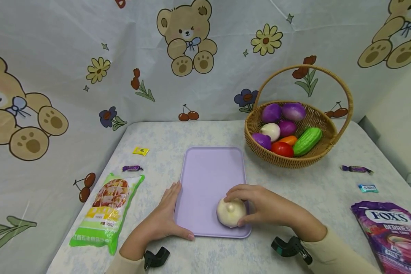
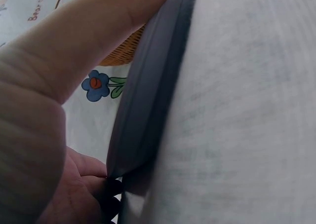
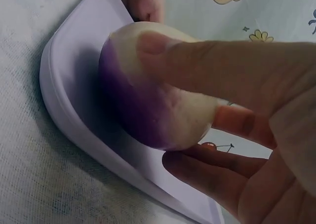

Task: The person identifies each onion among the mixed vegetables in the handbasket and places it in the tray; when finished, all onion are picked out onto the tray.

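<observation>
A lavender tray (image 1: 210, 171) lies lengthwise on the table. Over its front right corner, my right hand (image 1: 260, 203) grips a turnip (image 1: 230, 214) between thumb and fingers. The right wrist view shows this turnip (image 3: 143, 100) as white on one side and purple on the other, close over the tray floor. My left hand (image 1: 166, 220) lies along the tray's left edge, fingers straight and thumb stretched toward the front rim. In the left wrist view, the fingertips of the left hand (image 2: 74, 192) meet the tray's dark-looking edge (image 2: 143, 100).
A handled wicker basket (image 1: 291, 163) at the back right holds several vegetables, including a cucumber (image 1: 307, 140) and a tomato (image 1: 282, 149). A green food bag (image 1: 106, 213) and small sweets (image 1: 133, 168) lie left. A purple FOX'S bag (image 1: 392, 236) and more sweets (image 1: 368, 188) lie right.
</observation>
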{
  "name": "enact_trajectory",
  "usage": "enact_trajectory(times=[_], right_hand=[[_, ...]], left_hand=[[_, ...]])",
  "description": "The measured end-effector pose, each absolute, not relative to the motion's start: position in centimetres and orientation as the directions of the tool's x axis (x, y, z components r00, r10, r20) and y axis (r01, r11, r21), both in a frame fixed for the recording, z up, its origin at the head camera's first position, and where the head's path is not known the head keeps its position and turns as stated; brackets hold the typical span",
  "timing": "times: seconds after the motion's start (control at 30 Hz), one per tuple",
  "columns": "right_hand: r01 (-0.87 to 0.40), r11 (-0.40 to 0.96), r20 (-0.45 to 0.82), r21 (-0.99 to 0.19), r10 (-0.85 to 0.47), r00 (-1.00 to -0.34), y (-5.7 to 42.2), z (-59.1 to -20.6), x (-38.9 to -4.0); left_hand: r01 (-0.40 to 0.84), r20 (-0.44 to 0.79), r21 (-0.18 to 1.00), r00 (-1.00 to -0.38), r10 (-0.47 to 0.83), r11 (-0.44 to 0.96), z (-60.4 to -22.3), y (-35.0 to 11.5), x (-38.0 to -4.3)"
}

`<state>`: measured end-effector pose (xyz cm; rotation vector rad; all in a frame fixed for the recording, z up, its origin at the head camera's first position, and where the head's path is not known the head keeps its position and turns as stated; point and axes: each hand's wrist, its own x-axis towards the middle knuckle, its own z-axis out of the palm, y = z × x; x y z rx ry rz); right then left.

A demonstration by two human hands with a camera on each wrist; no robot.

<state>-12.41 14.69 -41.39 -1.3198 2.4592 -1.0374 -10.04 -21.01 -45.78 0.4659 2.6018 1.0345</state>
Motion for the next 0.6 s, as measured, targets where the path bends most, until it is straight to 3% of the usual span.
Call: enact_trajectory(times=[0.6], right_hand=[[-0.667, 0.378, 0.158, -0.641, -0.786, -0.597, 15.05, -41.44, -12.38]], left_hand=[[0.199, -0.138, 0.703, -0.903, 0.406, 0.682, -45.95, -21.02, -10.04]])
